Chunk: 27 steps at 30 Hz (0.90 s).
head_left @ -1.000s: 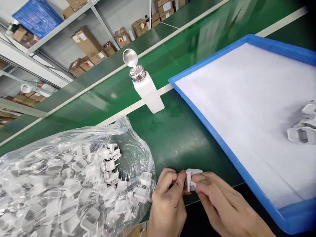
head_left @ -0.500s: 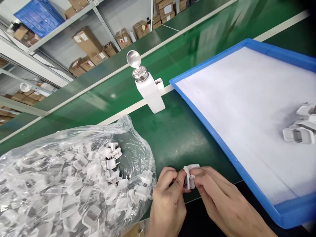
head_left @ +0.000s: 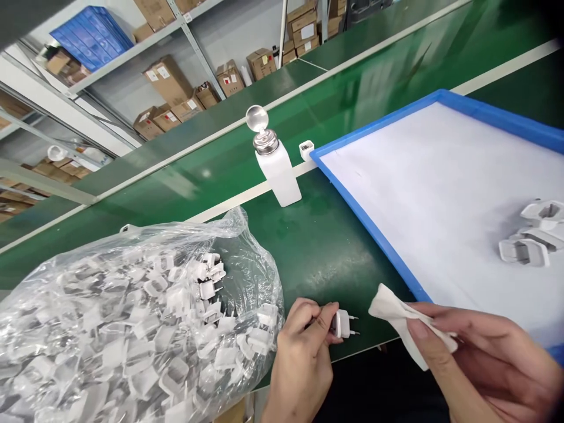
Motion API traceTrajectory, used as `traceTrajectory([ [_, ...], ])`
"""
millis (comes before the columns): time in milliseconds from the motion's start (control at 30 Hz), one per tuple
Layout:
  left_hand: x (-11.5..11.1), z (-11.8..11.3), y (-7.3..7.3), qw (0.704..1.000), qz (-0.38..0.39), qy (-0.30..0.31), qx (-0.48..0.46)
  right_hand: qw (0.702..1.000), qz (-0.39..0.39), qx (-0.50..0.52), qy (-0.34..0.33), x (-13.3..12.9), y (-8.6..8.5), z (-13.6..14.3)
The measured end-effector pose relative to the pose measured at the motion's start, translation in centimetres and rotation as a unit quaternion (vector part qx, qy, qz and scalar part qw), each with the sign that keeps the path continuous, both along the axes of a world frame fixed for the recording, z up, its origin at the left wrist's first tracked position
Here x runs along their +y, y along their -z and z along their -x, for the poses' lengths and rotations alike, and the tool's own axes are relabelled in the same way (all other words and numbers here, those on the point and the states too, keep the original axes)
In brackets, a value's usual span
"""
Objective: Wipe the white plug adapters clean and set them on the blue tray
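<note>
Between the thumb and fingers of my left hand (head_left: pixel 304 352) is a white plug housing (head_left: pixel 342 324), its two pins pointing right. My right hand (head_left: pixel 476 346) pinches a folded white cloth (head_left: pixel 399 311), held apart from the housing and close to the tray's near-left edge. To the left of my hands lies a clear plastic bag (head_left: pixel 251 252) full of similar white plug housings (head_left: pixel 150 323). Several more white housings (head_left: pixel 524 249) rest at the right side of a blue-rimmed tray (head_left: pixel 374 232) with a white lining.
A white pump bottle (head_left: pixel 282 176) with a metal top stands on the green bench (head_left: pixel 326 252) beyond my hands. One small white housing (head_left: pixel 306 150) sits by the tray's far-left corner. Behind are shelves with cardboard boxes (head_left: pixel 167 82) and a blue crate (head_left: pixel 92 38).
My right hand has moved right with the cloth, away from the plug housing. The housing's pins now show in my left hand, which stays nearly in place. The view has shifted slightly.
</note>
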<state>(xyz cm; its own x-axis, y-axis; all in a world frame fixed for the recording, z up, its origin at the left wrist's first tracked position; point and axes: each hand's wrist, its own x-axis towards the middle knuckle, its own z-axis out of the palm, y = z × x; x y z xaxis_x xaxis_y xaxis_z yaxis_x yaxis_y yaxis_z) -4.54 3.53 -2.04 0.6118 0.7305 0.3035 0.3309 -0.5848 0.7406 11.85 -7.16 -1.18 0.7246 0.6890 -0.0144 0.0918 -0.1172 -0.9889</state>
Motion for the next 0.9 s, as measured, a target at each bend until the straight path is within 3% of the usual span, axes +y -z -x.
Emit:
traceTrajectory([
  [67, 0.0, 0.1, 0.1, 1.000, 0.014, 0.002, 0.000, 0.994, 0.020, 0.106, -0.022, 0.4, 0.2, -0.6],
  [200, -0.1, 0.3, 0.3, 0.998, 0.058, 0.007, -0.010, 0.954, -0.010, 0.284, -0.094, 1.3, 0.2, -1.8],
  [300, -0.1, 0.6, 0.4, 0.997, 0.073, 0.006, -0.025, 0.937, -0.011, 0.324, -0.131, 2.1, -1.2, -2.4],
  [433, 0.0, 1.0, 0.7, 0.999, 0.042, 0.002, -0.027, 0.915, 0.025, 0.312, -0.254, 5.2, -4.5, -3.9],
  [533, 0.1, 1.3, 1.3, 1.000, 0.018, 0.008, -0.021, 0.951, 0.011, 0.101, -0.293, 10.6, -7.8, -5.4],
  [567, 0.1, 1.4, 1.5, 1.000, 0.016, 0.009, -0.021, 0.958, -0.034, -0.046, -0.280, 12.9, -8.9, -5.7],
  [667, 0.1, 1.5, 1.9, 0.999, 0.032, 0.000, -0.014, 0.948, -0.117, -0.218, -0.203, 19.8, -11.5, -6.2],
  [767, -0.1, 1.6, 2.2, 0.999, 0.050, -0.010, -0.018, 0.886, -0.164, -0.372, -0.225, 24.8, -12.7, -6.0],
  [900, -0.2, 1.6, 2.8, 0.997, 0.064, -0.013, -0.036, 0.779, -0.148, -0.509, -0.334, 27.4, -12.7, -5.8],
])
